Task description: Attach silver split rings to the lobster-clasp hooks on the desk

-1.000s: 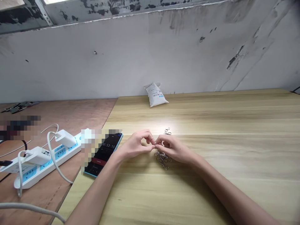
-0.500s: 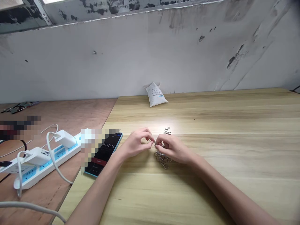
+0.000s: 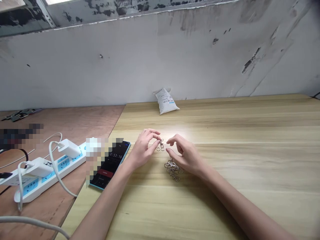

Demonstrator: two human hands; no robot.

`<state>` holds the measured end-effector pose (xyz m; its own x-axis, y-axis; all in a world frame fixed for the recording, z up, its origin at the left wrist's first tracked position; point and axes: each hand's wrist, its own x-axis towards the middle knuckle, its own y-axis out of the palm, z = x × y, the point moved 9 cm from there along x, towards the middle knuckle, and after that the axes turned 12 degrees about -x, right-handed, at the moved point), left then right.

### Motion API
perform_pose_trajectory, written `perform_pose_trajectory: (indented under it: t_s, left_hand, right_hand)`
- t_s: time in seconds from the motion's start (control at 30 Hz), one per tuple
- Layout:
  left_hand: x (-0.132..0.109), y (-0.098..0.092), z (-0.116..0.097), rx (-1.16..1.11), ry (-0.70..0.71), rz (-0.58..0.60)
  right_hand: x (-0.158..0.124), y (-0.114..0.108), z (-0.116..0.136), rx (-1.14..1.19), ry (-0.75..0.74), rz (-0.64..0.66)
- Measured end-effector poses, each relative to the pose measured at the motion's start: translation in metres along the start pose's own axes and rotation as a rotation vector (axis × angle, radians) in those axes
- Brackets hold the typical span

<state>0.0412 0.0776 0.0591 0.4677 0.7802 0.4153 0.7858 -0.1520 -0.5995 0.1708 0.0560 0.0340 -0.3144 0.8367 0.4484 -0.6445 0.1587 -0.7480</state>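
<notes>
Small metal clasps with rings (image 3: 161, 145) hang at the fingertips of my left hand (image 3: 147, 146), whose thumb and index finger pinch them. Just to the right, my right hand (image 3: 184, 154) is open, with thumb and index finger apart and nothing between them. A heap of silvery metal clasps and rings (image 3: 174, 170) lies on the wooden table below my right hand's fingers.
A white labelled packet (image 3: 166, 101) lies by the wall. Left of my left arm is a phone (image 3: 110, 165) showing a timer. Further left, a white power strip (image 3: 60, 170) with chargers and cables rests on a reddish board (image 3: 82, 123).
My hands have moved apart, and my right hand has opened. The clasps now show at my left fingertips. Those seen behind my right hand earlier no longer show there.
</notes>
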Motion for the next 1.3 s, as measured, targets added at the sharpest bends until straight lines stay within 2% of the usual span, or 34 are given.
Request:
perform_pose_trajectory:
  t_s: [0.13,0.23,0.33,0.47,0.53,0.63,0.7,0.77,0.9,1.0,1.13,1.3]
  left_hand:
    - [-0.001,0.003,-0.010,0.011,0.047,0.009]
    - [0.000,0.000,-0.012,0.055,0.046,-0.011]
    - [0.000,0.001,-0.007,0.094,0.019,0.001]
    - [-0.004,0.022,0.004,0.085,-0.022,0.159]
    - [-0.007,0.032,0.006,0.067,-0.017,0.232]
    - [-0.011,0.040,0.008,0.063,-0.004,0.281]
    - [-0.011,0.039,0.009,0.075,-0.006,0.275]
    - [-0.009,0.035,0.009,0.099,-0.007,0.240]
    - [-0.005,0.025,0.007,0.175,0.004,0.133]
    - [-0.004,0.018,-0.001,0.283,0.064,0.021]
    - [-0.005,0.012,-0.018,0.419,0.181,-0.099]
    - [-0.006,0.011,-0.032,0.495,0.266,-0.154]
  right_hand:
    - [0.001,0.014,-0.002,0.262,0.107,0.074]
    - [0.003,0.016,-0.005,0.327,0.123,0.110]
    - [0.006,0.007,-0.012,0.160,0.033,0.101]
    - [0.006,-0.010,-0.015,-0.180,-0.056,-0.035]
    - [0.004,-0.007,-0.001,-0.289,-0.137,-0.067]
    - [-0.002,0.011,0.031,-0.392,-0.326,-0.012]
    - [-0.003,0.017,0.037,-0.398,-0.338,0.015]
    - [-0.001,0.014,0.028,-0.326,-0.257,0.007]
    - [0.004,-0.003,-0.007,-0.059,0.009,-0.077]
    - [0.005,0.000,-0.024,0.155,0.191,-0.023]
    - [0.005,0.020,-0.017,0.418,0.278,0.140]
    - [0.001,0.033,-0.016,0.617,0.403,0.219]
